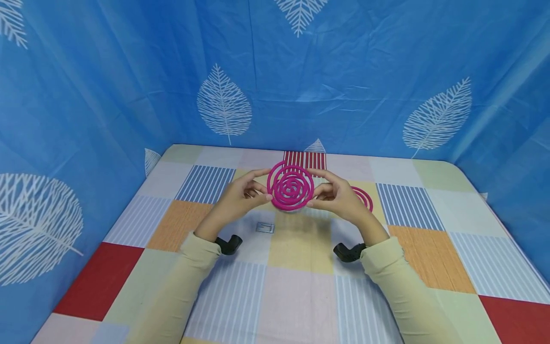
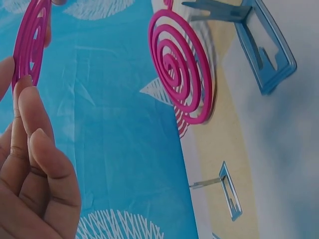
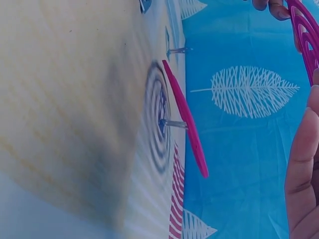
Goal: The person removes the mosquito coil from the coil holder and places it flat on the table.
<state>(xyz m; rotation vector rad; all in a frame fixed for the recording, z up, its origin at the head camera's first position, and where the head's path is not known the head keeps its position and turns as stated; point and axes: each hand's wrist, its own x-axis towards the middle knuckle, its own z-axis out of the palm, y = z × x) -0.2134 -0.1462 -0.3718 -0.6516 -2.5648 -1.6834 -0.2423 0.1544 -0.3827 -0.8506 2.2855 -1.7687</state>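
A pink mosquito coil [image 1: 296,206] is held up over the table between both hands. My left hand [image 1: 241,193] pinches its left edge with thumb and fingers; my right hand [image 1: 341,198] pinches the right edge. In the left wrist view, the held coil [image 2: 21,50] stands nearly edge-on at the fingertips. Seen from the right wrist, a second pink coil [image 3: 185,122] sits tilted on a thin metal stand [image 3: 172,123], with its spiral shadow beneath. Part of a pink coil [image 1: 366,197] also shows behind my right hand.
A flat metal stand [image 1: 265,227] lies on the patchwork cloth [image 1: 301,296] in front of the hands. Another small stand with a raised prong [image 2: 233,194] is in the left wrist view. A blue leaf-print curtain [image 1: 335,110] closes off the table's back and sides.
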